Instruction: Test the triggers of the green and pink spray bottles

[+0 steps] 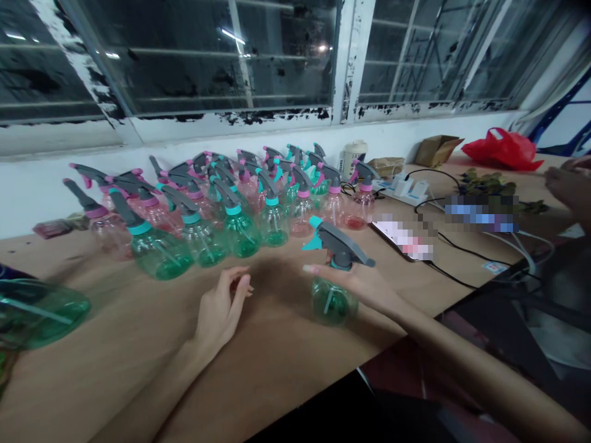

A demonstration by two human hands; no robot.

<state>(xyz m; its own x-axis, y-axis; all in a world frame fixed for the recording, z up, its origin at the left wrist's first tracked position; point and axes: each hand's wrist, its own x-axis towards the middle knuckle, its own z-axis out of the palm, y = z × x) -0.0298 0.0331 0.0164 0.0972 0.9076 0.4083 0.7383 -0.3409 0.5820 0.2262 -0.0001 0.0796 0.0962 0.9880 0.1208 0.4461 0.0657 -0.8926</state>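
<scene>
My right hand grips a green spray bottle by its neck, just under the grey trigger head with teal nozzle. The bottle stands on or just above the wooden table. My left hand rests on the table to the left of it, fingers loosely curled and holding nothing. Behind both hands stand several green and pink spray bottles in rows along the wall.
A green bottle lies at the far left edge. A phone, a power strip and black cables lie to the right. A cardboard box and red bag sit far right. Another person's hand shows at the right edge.
</scene>
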